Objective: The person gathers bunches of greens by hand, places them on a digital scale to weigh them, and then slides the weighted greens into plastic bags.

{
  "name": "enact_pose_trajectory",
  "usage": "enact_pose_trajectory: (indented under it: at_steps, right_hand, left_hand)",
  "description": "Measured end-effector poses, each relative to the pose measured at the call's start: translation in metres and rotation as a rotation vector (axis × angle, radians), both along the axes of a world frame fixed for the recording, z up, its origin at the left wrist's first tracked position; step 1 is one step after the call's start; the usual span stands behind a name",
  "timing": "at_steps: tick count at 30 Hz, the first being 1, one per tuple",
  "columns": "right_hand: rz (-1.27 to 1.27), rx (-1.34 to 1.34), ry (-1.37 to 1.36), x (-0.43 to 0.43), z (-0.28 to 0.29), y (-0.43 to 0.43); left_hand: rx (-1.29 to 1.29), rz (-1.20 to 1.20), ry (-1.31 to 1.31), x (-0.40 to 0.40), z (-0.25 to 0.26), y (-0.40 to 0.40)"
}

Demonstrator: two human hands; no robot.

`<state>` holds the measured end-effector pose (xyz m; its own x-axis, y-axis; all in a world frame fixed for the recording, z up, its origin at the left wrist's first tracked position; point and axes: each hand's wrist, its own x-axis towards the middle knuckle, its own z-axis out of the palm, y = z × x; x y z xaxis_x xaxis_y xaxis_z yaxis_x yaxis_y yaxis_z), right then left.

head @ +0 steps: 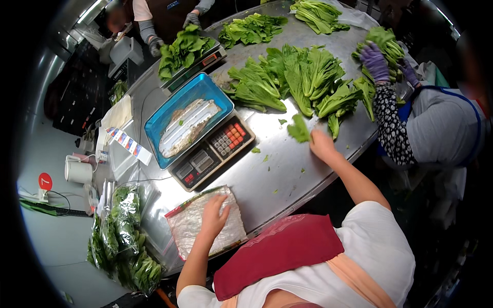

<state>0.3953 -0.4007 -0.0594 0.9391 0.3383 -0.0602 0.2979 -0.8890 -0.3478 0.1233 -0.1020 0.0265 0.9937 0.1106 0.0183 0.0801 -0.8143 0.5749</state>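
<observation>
My right hand (322,145), slightly blurred, has its fingers closed on a loose green leaf (299,128) near the steel table's front edge. Just beyond it lies a heap of leafy greens (304,77). My left hand (215,215) rests over a silvery foil-like mat (210,227) with a red patterned border, fingers apart and nothing held. Between my hands and the far side stands a digital scale (212,150) with a keypad. On it sits a blue tray (221,86) with wet patches and a leaf scrap inside.
Bagged greens (125,231) stand at the left, near a label strip (129,144). A gloved co-worker at the far side handles greens (183,50) on a second scale. Another co-worker in purple gloves holds greens (385,42) at the right. Leaf scraps (255,150) dot the steel table (269,200).
</observation>
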Motion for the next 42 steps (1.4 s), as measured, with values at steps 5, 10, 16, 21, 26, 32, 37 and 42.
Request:
enact_pose_trajectory:
  at_steps: [5, 10, 16, 21, 26, 32, 37, 42]
  right_hand:
    - [0.328, 0.177, 0.177, 0.016, 0.045, 0.009]
    - [-0.022, -0.026, -0.333, 0.079, 0.022, 0.043]
    - [-0.12, 1.029, 0.24, 0.079, 0.019, 0.047]
    - [-0.005, 1.014, 0.04, 0.095, 0.035, 0.079]
    - [0.093, 1.008, -0.083, 0.141, 0.043, 0.115]
    - [0.129, 0.147, 0.017, 0.193, 0.045, 0.152]
    - [0.232, 0.02, 0.177, 0.208, 0.054, 0.156]
    - [0.403, 0.14, 0.333, 0.195, 0.05, 0.134]
  left_hand:
    - [-0.204, -0.214, 0.034, 0.091, -0.007, -0.049]
    - [-0.885, 0.252, 0.359, 0.225, -0.028, -0.082]
    - [-1.056, 0.777, 0.205, 0.317, -0.054, -0.091]
    - [-1.096, 0.779, 0.19, 0.347, -0.064, -0.094]
    - [-1.13, 0.717, -0.38, 0.336, -0.075, -0.092]
    - [-1.075, 1.014, -0.264, 0.337, -0.058, -0.094]
    - [-1.274, 0.826, -0.279, 0.334, -0.061, -0.096]
    - [-0.935, 0.695, -0.346, 0.346, -0.085, -0.086]
